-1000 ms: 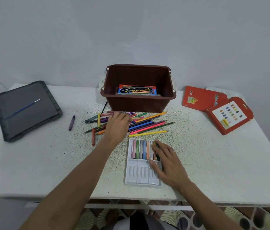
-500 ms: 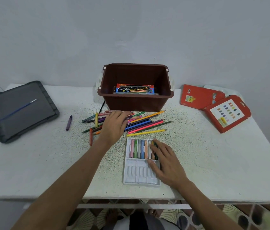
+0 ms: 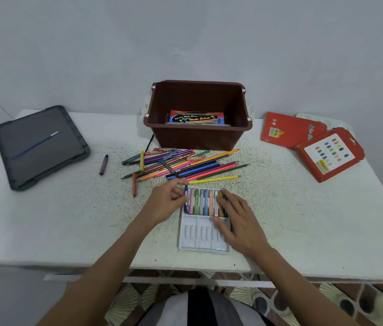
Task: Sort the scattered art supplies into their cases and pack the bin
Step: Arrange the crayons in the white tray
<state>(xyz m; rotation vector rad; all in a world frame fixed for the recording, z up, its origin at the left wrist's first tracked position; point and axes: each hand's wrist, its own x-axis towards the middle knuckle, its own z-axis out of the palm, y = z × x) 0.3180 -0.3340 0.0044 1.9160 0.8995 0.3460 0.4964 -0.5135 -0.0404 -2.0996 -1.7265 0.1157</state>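
White speckled table point(image 3: 44, 220) against a plain pale wall point(image 3: 185, 43). Left hand point(image 3: 169, 203) pinches a blue crayon point(image 3: 186, 196) at the left edge of the tray point(image 3: 197, 243). Right hand point(image 3: 237, 220) lies flat on the tray, fingers straight. Pencils point(image 3: 181, 163) are heaped between tray and brown bin point(image 3: 197, 140). Grey lid point(image 3: 40, 147) left, red cases point(image 3: 289, 130) right.

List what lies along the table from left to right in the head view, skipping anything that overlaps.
From the left: dark grey tray with a blue paintbrush on it → purple crayon → brown bin → flat red pack → red case with colour swatches.
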